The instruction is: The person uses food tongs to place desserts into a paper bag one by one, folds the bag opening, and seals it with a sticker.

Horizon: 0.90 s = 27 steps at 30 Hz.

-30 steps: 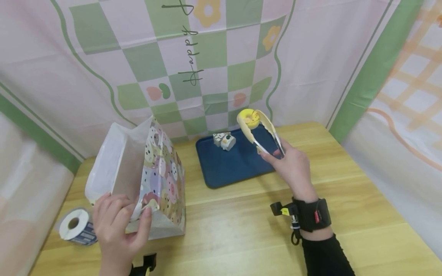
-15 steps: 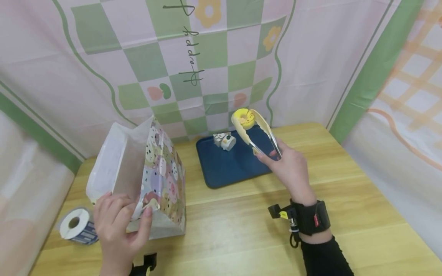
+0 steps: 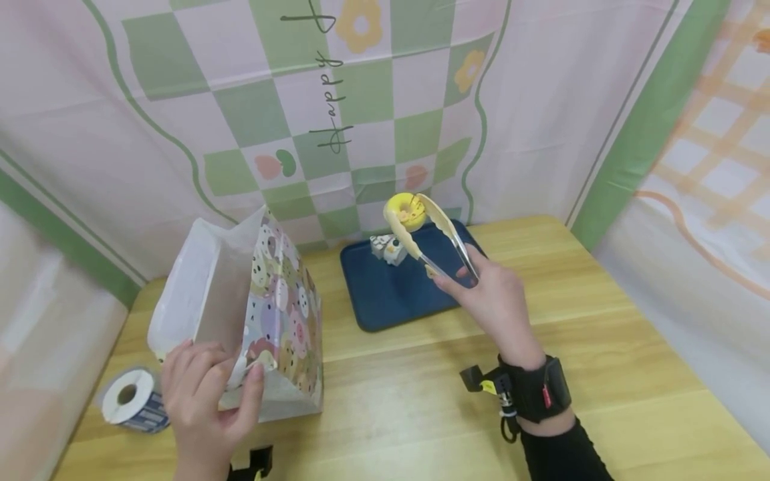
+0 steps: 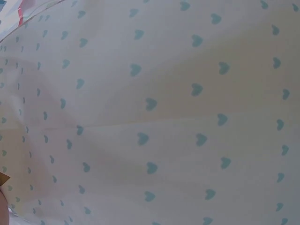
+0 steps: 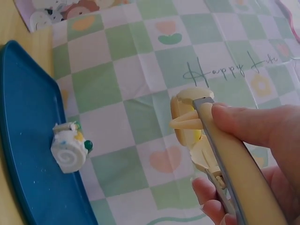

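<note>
My right hand (image 3: 496, 300) holds a pair of tongs (image 3: 444, 224) with cream tips and metal arms. Between those tips is a yellow ring doughnut (image 3: 396, 203), raised above the tray's far side. On the left, my left hand (image 3: 207, 394) pinches the near rim of a paper bag (image 3: 283, 304) printed with cartoon animals. The bag stands upright with its mouth open; its bottom inside is hidden. Heart-dotted bag paper (image 4: 178, 117) fills the left wrist view. Small white cakes (image 3: 394, 252) sit at the back of the blue tray (image 3: 385, 300); one shows a swirl.
A roll of labels (image 3: 135, 401) stands on the wooden table (image 3: 385, 407), left of the bag and close to my left hand. Behind the table hangs a checked cloth (image 3: 367, 93). The tray lies right of the bag.
My right hand has moved left with the tongs and the doughnut, across the tray toward the bag. My left hand keeps its hold on the bag rim.
</note>
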### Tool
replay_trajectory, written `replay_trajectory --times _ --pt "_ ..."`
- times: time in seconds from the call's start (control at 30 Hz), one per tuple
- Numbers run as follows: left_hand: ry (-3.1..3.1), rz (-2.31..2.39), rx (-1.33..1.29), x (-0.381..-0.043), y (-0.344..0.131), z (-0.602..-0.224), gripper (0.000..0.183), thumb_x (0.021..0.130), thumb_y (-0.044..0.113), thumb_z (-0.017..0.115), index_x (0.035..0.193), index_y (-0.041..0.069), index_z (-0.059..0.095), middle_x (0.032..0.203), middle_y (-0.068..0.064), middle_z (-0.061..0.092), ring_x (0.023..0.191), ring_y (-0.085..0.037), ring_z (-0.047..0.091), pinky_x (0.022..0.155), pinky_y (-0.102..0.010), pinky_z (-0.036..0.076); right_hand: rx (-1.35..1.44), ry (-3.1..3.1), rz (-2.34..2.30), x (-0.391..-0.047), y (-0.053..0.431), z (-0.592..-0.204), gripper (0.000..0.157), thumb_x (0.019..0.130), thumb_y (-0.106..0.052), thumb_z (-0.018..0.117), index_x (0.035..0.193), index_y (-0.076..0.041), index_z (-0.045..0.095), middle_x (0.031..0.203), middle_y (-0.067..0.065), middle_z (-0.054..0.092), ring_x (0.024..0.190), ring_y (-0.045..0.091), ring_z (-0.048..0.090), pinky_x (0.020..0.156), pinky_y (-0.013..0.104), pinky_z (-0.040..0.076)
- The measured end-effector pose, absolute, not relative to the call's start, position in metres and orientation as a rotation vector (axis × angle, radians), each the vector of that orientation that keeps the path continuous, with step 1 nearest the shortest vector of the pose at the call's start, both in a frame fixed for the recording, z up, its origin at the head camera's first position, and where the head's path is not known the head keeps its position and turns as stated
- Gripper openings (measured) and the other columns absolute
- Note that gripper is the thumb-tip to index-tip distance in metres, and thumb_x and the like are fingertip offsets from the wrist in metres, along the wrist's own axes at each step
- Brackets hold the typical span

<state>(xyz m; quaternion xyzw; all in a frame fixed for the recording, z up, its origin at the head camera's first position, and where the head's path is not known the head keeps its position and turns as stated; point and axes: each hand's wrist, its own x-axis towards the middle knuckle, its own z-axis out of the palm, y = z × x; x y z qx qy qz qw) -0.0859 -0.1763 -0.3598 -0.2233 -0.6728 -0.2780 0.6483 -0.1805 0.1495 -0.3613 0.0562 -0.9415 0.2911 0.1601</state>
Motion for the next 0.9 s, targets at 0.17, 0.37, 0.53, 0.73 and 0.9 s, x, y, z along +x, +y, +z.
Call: replay_trajectory --times 0.17,0.37,0.53,0.73,0.9 --pt "-1.523 -0.632 -0.507 -0.086 -0.176 -0.359 0.05 0.083 0.031 0.064 0.048 -0.002 0.047 0.048 -0.016 0.046 0.052 -0.033 0.042 0.077 -0.046 0.038 0.18 -2.698 0.866 -0.177 0.146 -0.357 0.062 0.08 -0.051 0.068 0.125 -0.01 0.056 0.085 0.01 0.069 0.068 0.025 0.056 0.058 0.037 0.04" --pt "-1.527 -0.629 -0.508 -0.086 -0.177 -0.359 0.051 0.083 0.031 0.064 0.048 -0.002 0.047 0.048 -0.016 0.046 0.052 -0.033 0.042 0.076 -0.046 0.038 0.218 -2.737 0.868 -0.171 0.141 -0.351 0.075 0.083 -0.049 0.066 0.14 -0.005 0.045 0.091 0.009 0.07 0.067 0.022 0.052 0.058 0.033 0.038" --pt "-1.544 -0.622 -0.504 -0.085 -0.178 -0.361 0.052 0.084 0.032 0.063 0.048 -0.001 0.047 0.048 -0.016 0.047 0.053 -0.034 0.043 0.075 -0.047 0.037 0.257 -2.765 0.843 -0.167 0.135 -0.345 0.078 0.084 -0.05 0.064 0.142 -0.002 0.041 0.092 0.006 0.069 0.067 0.021 0.05 0.059 0.032 0.036" --pt "-1.548 -0.62 -0.503 -0.085 -0.178 -0.362 0.051 0.084 0.032 0.063 0.048 -0.001 0.048 0.048 -0.015 0.048 0.053 -0.033 0.043 0.075 -0.046 0.038 0.342 -2.741 0.798 -0.161 0.129 -0.336 0.079 0.084 -0.052 0.062 0.141 0.0 0.042 0.09 0.006 0.068 0.067 0.02 0.05 0.059 0.032 0.038" --pt "-1.545 -0.626 -0.507 -0.084 -0.177 -0.36 0.05 0.083 0.032 0.063 0.048 -0.002 0.048 0.049 -0.015 0.048 0.054 -0.033 0.044 0.08 -0.043 0.039 0.426 -2.721 0.75 -0.155 0.122 -0.327 0.076 0.084 -0.049 0.064 0.14 -0.001 0.044 0.09 0.006 0.068 0.069 0.02 0.051 0.061 0.035 0.041"
